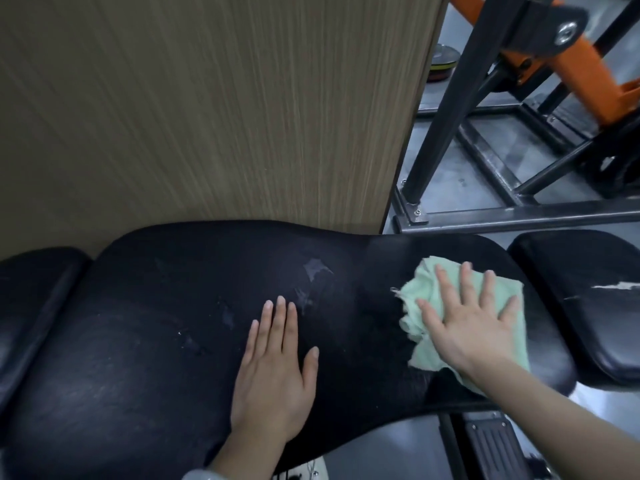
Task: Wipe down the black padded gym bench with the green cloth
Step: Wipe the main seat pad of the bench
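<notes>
A wood-grain panel (214,109) fills the far left, standing upright just behind the bench. Below it, the black padded bench (166,341) runs left to right across the near half of the view; its main pad is wide at the left and narrows toward the right, and its surface shows scuffs and a pale worn patch (316,268) near the middle. A separate black pad (595,306) lies at the right end, apart from the main pad by a narrow gap, with white scratches on its top. Another pad section (31,299) sits at the far left end.

Far right, a dark steel frame (512,216) with orange arms (588,64) stands on the grey floor (478,174), and weight plates (441,64) rest beside the panel's edge.

The green cloth (429,299) lies crumpled on the narrow right part of the main pad. The right hand (474,323) presses flat on it, fingers spread and straight, gripping nothing. The left hand (273,372) rests flat on the bare pad near the middle, fingers straight and together, thumb out, holding nothing, well apart from the cloth.

No container shows anywhere in view.
</notes>
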